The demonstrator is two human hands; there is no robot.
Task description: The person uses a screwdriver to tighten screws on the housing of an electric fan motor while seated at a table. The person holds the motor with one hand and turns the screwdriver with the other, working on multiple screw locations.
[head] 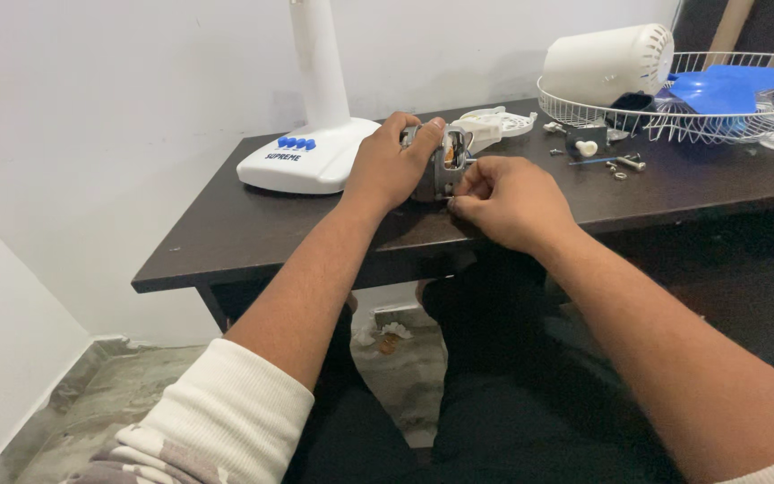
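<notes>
Small grey metal fan motor (445, 161) with copper windings showing, upright near the front edge of the dark table (226, 224). Gripped from the left by the left hand (387, 166), fingers curled over its top; right hand (508, 199) pinched at its lower side, pinched item hidden. Bare tabletop left of the white fan base (302, 161); wire guard (718, 112) cut off at right.

The near edge of the table (253, 242) lies bare on the left, giving open passage there. The white fan base (302, 161) and its upright column block the back left. To the right, loose screws (624, 164) and a wire grille (718, 112) holding a white housing (606, 63) and blue blade (727, 88) crowd the surface. The wall closes the rear.
</notes>
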